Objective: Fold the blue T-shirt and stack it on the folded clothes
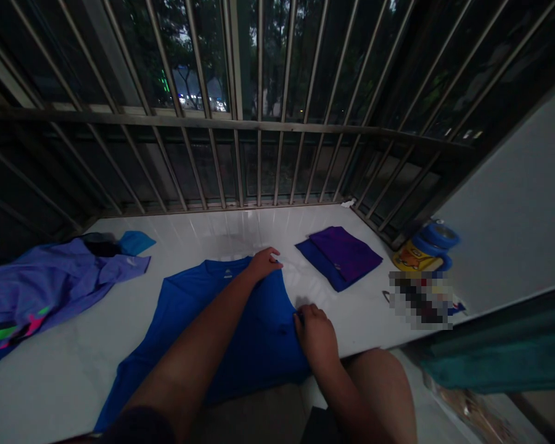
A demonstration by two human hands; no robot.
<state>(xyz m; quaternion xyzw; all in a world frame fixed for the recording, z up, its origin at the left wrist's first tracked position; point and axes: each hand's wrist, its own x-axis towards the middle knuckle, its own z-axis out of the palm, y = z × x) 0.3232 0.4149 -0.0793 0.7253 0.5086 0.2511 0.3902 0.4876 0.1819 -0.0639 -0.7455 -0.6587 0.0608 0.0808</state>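
Dim light, faint glare on glossy white ledge (213,237)

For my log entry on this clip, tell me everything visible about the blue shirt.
The blue shirt looks like thin, smooth fabric, with small pale marks by its neckline. It lies spread and lightly wrinkled on the white surface, neckline toward the window bars. The left hand and right hand touch its right side; the left forearm crosses it, hiding part.
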